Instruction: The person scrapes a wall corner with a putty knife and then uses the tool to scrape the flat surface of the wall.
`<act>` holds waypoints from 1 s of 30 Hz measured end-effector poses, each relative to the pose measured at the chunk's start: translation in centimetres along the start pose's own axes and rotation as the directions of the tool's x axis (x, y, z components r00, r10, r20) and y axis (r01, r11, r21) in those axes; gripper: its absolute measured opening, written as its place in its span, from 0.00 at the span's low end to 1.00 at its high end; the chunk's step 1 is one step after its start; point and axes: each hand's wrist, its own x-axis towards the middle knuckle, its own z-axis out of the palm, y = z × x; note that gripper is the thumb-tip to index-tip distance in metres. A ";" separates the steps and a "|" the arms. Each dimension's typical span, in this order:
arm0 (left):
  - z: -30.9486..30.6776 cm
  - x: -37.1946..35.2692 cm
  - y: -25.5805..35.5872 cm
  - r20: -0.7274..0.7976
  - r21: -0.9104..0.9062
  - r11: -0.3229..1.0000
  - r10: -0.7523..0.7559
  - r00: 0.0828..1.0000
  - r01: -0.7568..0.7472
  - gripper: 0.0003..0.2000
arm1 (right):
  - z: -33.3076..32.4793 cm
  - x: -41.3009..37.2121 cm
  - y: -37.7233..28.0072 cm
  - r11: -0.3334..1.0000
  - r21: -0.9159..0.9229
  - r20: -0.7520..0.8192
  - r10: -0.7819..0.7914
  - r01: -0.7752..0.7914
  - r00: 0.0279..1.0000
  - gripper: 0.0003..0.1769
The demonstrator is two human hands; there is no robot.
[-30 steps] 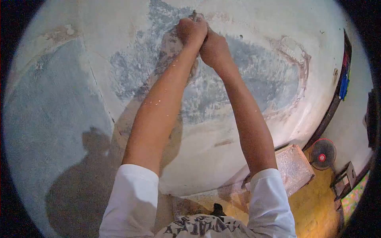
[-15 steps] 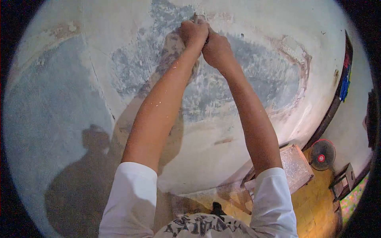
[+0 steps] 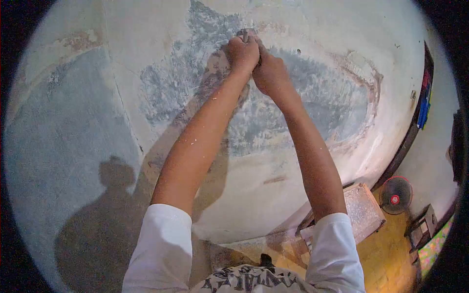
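Both my hands are raised together high on the wall [image 3: 254,190], arms stretched out. My left hand [image 3: 243,53] is closed around a scraper [image 3: 247,33], of which only a small dark part shows above the fingers. Pressed close beside it and slightly lower, my right hand [image 3: 271,73] is wrapped round the same tool; its grip is mostly hidden. The scraper is at the upper edge of a rough grey patch [image 3: 293,115], where the pale paint is gone. Small pale flakes cling to my left forearm.
A box-like piece with a speckled top [image 3: 364,210] stands low on the right, beside a round fan [image 3: 396,195] with a red centre. Further right is a small dark wooden stand [image 3: 422,228]. The floor [image 3: 364,263] is yellowish. My shadow falls on the wall at left.
The view has tilted up a little, so the wall and room sit lower in the picture. My hands and the scraper have come slightly down the wall, still gripping together.
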 end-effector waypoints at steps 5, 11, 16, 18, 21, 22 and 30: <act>-0.1 -0.4 -0.5 0.010 0.069 0.996 -0.049 0.999 0.048 0.23 | 0.0 -1.2 -0.8 0.995 0.089 0.022 0.040 -0.042 0.999 0.37; -0.8 -0.4 0.2 -0.047 0.070 0.997 -0.008 0.999 0.011 0.22 | -0.5 -0.4 -1.0 0.994 0.107 0.004 -0.028 0.028 1.000 0.39; 0.1 1.0 -0.1 -0.129 0.002 1.000 -0.004 0.992 0.005 0.20 | 0.1 0.6 -0.7 0.997 0.057 -0.034 -0.044 0.046 0.998 0.36; -0.2 0.9 -0.4 -0.103 0.048 0.999 0.023 0.994 -0.018 0.19 | 0.2 0.2 -0.6 0.996 0.067 -0.028 -0.054 0.056 0.998 0.34; -1.0 0.6 -0.1 -0.056 0.027 1.000 -0.007 0.998 0.008 0.19 | 0.4 0.0 -1.1 0.993 0.120 -0.059 -0.004 0.011 0.998 0.30; -0.8 1.3 0.1 -0.096 0.045 0.999 0.015 0.995 -0.011 0.19 | 0.2 0.5 -1.3 0.994 0.111 -0.073 -0.017 0.025 0.997 0.30; -0.2 2.3 -0.2 -0.094 0.067 0.998 0.020 0.995 -0.014 0.22 | -0.1 0.9 -1.6 0.998 0.061 -0.058 -0.002 0.006 0.998 0.28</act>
